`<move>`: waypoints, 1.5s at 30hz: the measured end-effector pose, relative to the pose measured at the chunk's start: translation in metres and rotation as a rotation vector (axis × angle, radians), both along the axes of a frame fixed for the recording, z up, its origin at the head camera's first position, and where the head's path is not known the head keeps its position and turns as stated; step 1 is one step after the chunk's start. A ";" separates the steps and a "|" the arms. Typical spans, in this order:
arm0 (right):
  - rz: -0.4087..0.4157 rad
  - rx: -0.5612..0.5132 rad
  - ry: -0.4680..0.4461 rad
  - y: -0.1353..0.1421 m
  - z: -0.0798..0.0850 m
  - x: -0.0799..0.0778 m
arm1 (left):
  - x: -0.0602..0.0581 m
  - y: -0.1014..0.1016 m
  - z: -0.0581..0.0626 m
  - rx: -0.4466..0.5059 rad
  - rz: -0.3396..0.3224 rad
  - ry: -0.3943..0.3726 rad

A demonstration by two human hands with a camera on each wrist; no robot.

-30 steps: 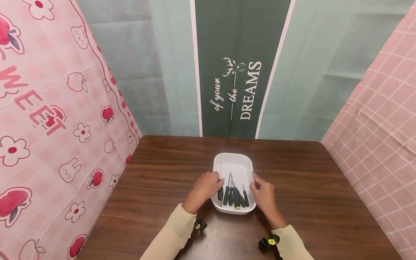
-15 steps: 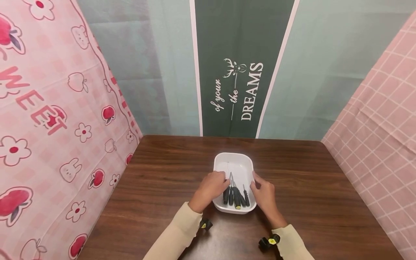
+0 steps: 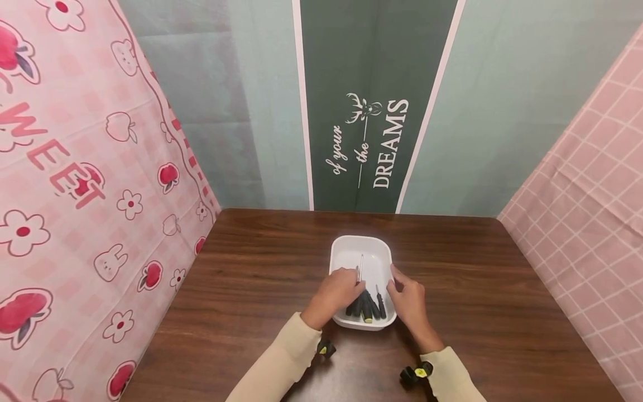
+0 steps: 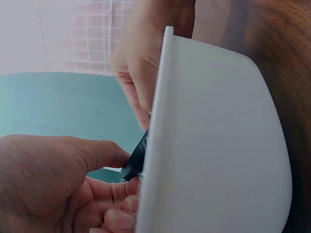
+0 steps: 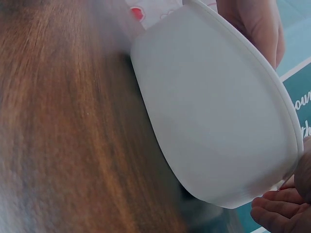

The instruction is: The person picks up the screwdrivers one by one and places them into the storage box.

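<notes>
A white plastic tray (image 3: 346,249) stands on the table, with several black-handled screwdrivers lying in its near half. My left hand (image 3: 337,296) reaches over the left rim and pinches a screwdriver (image 4: 139,154) between thumb and fingers; its thin shaft (image 3: 361,267) points to the tray's far end. Beside and partly under this hand lies a yellow-ended screwdriver (image 3: 367,310) among others. A smaller screwdriver (image 3: 380,304) lies apart near the right wall. My right hand (image 3: 409,298) grips the tray's right rim, its fingers (image 5: 277,209) showing at the edge.
The brown wood-grain table (image 3: 261,251) extends around the tray on every side. A pink patterned cloth (image 3: 125,268) hangs at the left and a pink grid cloth (image 3: 588,223) at the right. Behind the table hangs a green curtain (image 3: 372,50) with lettering.
My left hand has moved to the right inside the tray, carrying the screwdriver from the left wall over the other handles. My right hand has stayed on the rim.
</notes>
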State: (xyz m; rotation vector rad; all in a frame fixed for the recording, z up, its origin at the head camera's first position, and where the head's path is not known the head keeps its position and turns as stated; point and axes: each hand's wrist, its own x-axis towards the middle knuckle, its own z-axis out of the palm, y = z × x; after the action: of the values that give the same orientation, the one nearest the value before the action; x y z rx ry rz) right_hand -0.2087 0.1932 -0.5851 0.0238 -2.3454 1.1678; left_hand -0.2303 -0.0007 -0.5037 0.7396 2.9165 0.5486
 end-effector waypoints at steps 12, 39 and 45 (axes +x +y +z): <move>-0.004 0.004 0.016 -0.002 -0.002 0.000 | -0.002 0.005 -0.016 -0.035 0.005 0.003; -0.004 0.004 0.023 -0.003 -0.005 0.002 | -0.004 0.013 -0.037 -0.185 0.054 -0.024; -0.006 -0.010 0.035 -0.004 -0.006 0.004 | -0.003 0.014 -0.040 -0.208 0.061 -0.012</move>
State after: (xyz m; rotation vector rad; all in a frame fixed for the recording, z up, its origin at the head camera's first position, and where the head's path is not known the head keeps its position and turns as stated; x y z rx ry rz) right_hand -0.2044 0.1897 -0.5912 0.0338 -2.3081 1.1666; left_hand -0.2333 0.0138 -0.5434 0.6202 2.9333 0.2465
